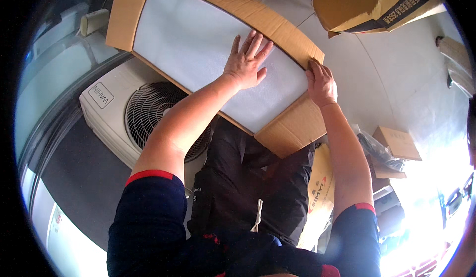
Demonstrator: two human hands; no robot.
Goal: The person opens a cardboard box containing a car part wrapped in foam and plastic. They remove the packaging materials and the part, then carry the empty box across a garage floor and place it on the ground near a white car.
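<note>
One hand (245, 69) splayed on white sheet (193, 34)

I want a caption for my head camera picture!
Left hand spread over the pale panel in an open cardboard box, right hand at the box's corner.

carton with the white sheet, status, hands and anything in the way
Left hand spread on white sheet. Right hand at right corner of carton, grip unclear. Sheet framed by carton. Fan unit close by, partly hidden.
</note>
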